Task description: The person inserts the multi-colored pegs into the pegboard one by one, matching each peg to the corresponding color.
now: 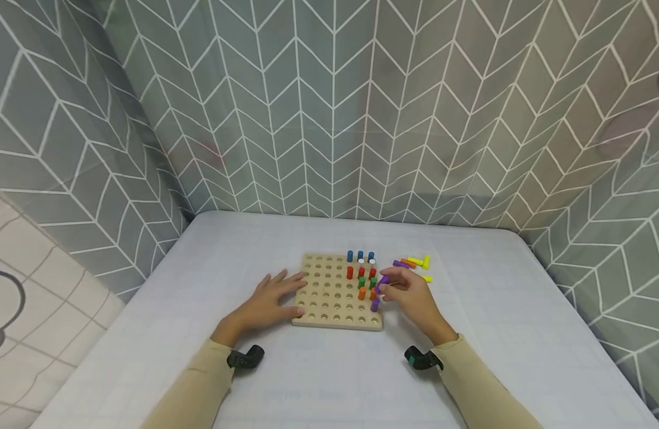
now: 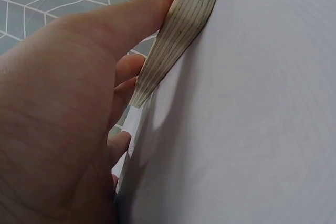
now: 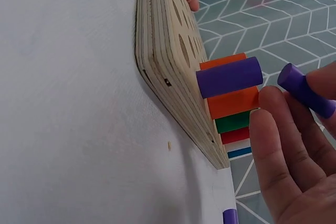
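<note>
Pinching a smooth, flat-ended purple peg (image 3: 305, 91), the right grip (image 1: 408, 291) hovers near a pale, holed board (image 1: 332, 290), left grip (image 1: 269, 301) spread.

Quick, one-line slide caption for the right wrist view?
Right hand holds one purple peg clear of the board, near another purple peg standing in it.

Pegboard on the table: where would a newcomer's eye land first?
Probably on the bright upright pegs, clustered along the right side of the pale wooden pegboard. Next, the purple peg that the right hand pinches near the board's right edge, while the left hand touches the left edge.
</note>
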Demonstrator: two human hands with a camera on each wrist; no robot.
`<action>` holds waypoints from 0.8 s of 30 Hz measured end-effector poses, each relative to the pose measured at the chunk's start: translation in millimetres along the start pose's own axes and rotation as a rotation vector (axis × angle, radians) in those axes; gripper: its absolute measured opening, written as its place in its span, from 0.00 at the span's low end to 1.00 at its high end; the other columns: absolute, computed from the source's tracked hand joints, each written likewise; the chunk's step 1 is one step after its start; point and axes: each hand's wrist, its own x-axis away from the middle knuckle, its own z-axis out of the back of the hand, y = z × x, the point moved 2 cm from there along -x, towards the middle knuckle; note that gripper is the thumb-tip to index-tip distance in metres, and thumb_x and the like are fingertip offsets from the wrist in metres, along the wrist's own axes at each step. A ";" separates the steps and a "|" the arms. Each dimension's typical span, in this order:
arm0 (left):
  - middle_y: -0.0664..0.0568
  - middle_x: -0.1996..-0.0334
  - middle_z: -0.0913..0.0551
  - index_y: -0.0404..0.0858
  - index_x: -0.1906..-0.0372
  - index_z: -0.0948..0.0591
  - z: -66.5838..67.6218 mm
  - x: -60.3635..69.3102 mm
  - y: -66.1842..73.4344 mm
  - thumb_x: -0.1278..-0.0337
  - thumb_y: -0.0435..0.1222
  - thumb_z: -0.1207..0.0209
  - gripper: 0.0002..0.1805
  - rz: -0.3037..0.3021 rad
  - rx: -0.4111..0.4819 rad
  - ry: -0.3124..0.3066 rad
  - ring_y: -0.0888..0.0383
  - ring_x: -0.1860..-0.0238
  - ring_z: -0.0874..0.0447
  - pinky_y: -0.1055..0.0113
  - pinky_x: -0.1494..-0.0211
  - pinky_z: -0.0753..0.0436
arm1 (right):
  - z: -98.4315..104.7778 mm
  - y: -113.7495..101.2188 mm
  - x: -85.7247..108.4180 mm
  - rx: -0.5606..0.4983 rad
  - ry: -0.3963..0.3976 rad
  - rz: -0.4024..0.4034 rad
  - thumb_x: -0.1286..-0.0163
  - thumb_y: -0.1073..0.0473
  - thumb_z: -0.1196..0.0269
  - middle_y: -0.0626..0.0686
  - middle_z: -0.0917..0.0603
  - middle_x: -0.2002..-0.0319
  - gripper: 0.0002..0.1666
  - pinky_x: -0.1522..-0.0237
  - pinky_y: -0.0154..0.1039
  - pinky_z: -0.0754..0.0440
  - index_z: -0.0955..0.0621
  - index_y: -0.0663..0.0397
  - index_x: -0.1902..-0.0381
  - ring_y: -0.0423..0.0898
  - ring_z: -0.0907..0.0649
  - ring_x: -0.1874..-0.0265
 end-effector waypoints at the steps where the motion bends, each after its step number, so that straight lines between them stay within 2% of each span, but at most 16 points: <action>1: 0.60 0.22 0.42 0.48 0.26 0.31 1.0 0.0 -0.5 0.40 0.63 0.41 0.41 -0.001 0.001 0.002 0.43 0.21 0.58 0.41 0.23 0.66 | -1.1 -1.4 0.1 0.018 0.000 0.008 0.30 0.64 0.35 0.61 0.18 0.53 0.20 0.57 0.40 0.12 0.22 0.66 0.42 0.52 0.14 0.57; 6: 0.62 0.22 0.43 0.49 0.25 0.31 1.2 -1.2 -4.2 0.41 0.64 0.41 0.42 -0.006 0.003 0.005 0.45 0.21 0.58 0.42 0.22 0.66 | -5.2 -4.4 1.6 0.097 -0.001 0.030 0.32 0.66 0.34 0.58 0.15 0.56 0.17 0.56 0.36 0.14 0.21 0.64 0.46 0.50 0.14 0.58; 11: 0.65 0.22 0.45 0.52 0.25 0.32 -5.4 -2.0 -8.7 0.42 0.67 0.42 0.43 0.014 -0.001 -0.005 0.48 0.20 0.59 0.44 0.22 0.66 | -9.6 -3.1 6.3 0.148 -0.053 0.092 0.31 0.68 0.35 0.55 0.13 0.59 0.15 0.56 0.34 0.16 0.20 0.64 0.47 0.50 0.14 0.61; 18: 0.62 0.22 0.44 0.49 0.25 0.32 -1.2 -0.5 -3.0 0.40 0.64 0.41 0.42 -0.010 0.000 -0.003 0.45 0.20 0.59 0.42 0.22 0.66 | -19.0 -5.7 9.4 0.239 -0.043 0.198 0.34 0.70 0.34 0.50 0.12 0.63 0.13 0.59 0.35 0.14 0.17 0.63 0.51 0.48 0.13 0.66; 24: 0.61 0.22 0.43 0.49 0.25 0.32 0.0 -0.7 -1.1 0.40 0.64 0.42 0.42 0.001 -0.005 -0.009 0.45 0.20 0.59 0.42 0.22 0.66 | -23.3 -7.5 11.3 0.305 -0.054 0.243 0.35 0.69 0.33 0.47 0.12 0.64 0.11 0.60 0.36 0.13 0.15 0.60 0.55 0.43 0.14 0.67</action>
